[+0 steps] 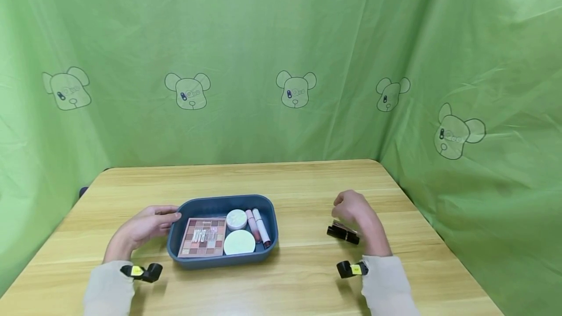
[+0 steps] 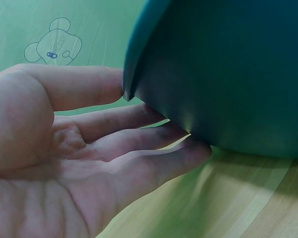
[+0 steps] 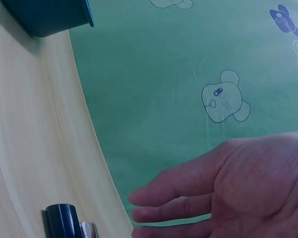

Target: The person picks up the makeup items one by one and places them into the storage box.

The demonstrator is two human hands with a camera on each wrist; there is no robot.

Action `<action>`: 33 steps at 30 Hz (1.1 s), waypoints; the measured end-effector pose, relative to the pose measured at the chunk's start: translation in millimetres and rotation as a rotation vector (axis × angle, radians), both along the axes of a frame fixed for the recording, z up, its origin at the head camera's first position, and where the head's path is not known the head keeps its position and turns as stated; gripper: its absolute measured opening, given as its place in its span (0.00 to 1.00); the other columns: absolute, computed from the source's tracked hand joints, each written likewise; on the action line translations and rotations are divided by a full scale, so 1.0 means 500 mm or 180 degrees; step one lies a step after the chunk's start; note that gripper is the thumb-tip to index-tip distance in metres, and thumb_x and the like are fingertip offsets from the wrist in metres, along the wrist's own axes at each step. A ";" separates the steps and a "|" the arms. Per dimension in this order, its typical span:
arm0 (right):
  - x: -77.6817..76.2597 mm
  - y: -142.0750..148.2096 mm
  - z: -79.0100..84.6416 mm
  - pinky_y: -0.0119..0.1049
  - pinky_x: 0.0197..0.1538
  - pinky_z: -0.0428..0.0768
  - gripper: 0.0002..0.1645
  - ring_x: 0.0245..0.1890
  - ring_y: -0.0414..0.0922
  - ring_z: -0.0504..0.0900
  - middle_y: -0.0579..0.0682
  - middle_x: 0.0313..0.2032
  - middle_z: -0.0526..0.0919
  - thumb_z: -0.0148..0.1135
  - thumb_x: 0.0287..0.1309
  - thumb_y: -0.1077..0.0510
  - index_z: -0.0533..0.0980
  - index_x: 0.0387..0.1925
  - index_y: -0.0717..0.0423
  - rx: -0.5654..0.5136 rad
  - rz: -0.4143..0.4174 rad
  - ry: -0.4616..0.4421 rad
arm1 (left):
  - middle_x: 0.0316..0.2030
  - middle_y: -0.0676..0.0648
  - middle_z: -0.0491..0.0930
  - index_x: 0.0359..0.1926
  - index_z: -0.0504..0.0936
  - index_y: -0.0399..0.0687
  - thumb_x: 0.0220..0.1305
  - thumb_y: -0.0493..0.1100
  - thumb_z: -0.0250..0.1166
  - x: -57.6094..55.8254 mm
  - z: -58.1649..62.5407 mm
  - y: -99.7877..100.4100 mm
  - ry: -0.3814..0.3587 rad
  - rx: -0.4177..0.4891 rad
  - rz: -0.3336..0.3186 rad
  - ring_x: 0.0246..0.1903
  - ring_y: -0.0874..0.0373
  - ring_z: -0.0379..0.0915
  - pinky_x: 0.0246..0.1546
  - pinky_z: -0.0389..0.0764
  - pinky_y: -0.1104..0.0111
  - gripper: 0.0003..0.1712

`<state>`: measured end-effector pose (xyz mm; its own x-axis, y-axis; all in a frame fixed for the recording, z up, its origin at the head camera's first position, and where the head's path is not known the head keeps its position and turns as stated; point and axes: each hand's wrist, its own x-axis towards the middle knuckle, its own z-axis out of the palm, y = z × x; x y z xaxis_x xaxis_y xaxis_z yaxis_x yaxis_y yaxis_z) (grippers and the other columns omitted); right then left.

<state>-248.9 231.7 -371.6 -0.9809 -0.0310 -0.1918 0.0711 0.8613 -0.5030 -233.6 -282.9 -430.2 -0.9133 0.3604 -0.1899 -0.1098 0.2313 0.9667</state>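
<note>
A blue-grey bin (image 1: 221, 262) sits on the table left of centre. My left hand (image 1: 147, 227) holds its left wall, thumb over the rim and the other fingers against the outside, as the left wrist view shows (image 2: 84, 134). Inside lie an eyeshadow palette (image 1: 203, 238), a round marbled compact (image 1: 236, 219), a pale round compact (image 1: 239, 242), a pink lip gloss tube (image 1: 253, 226) and a white-capped tube (image 1: 261, 228). On the right, my empty right hand (image 1: 353, 208) hovers close to black lipstick tubes (image 1: 343, 233). In the right wrist view its fingers (image 3: 174, 186) are loosely extended.
The wooden table (image 1: 303, 277) carries the bin and the lipstick tubes. A green curtain (image 1: 246, 126) printed with bear heads hangs behind the table and along its right side. Each wrist wears a small black camera.
</note>
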 end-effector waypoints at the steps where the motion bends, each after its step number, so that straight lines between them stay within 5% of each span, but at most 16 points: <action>1: -0.001 0.003 -0.001 0.48 0.47 0.84 0.27 0.46 0.56 0.79 0.68 0.54 0.81 0.63 0.52 0.63 0.77 0.54 0.70 0.0015 0.0006 -0.0016 | 0.64 0.24 0.71 0.69 0.59 0.17 0.75 0.43 0.57 -0.001 -0.001 0.000 -0.0014 0.0013 0.0013 0.62 0.41 0.76 0.62 0.81 0.59 0.35; 11: -0.006 0.018 -0.010 0.47 0.44 0.85 0.26 0.44 0.56 0.79 0.65 0.49 0.82 0.68 0.48 0.65 0.78 0.51 0.71 0.0169 -0.0063 -0.0243 | 0.63 0.25 0.72 0.69 0.59 0.17 0.75 0.43 0.57 -0.005 -0.003 -0.001 -0.0019 0.0041 -0.0003 0.61 0.44 0.76 0.62 0.81 0.60 0.36; 33: -0.017 0.023 -0.039 0.32 0.27 0.76 0.02 0.23 0.45 0.76 0.53 0.22 0.80 0.66 0.49 0.67 0.80 0.27 0.63 0.0371 -0.0007 -0.0438 | 0.63 0.25 0.73 0.69 0.58 0.17 0.76 0.44 0.57 -0.005 -0.007 -0.003 -0.0022 0.0037 -0.0038 0.59 0.47 0.78 0.61 0.82 0.61 0.37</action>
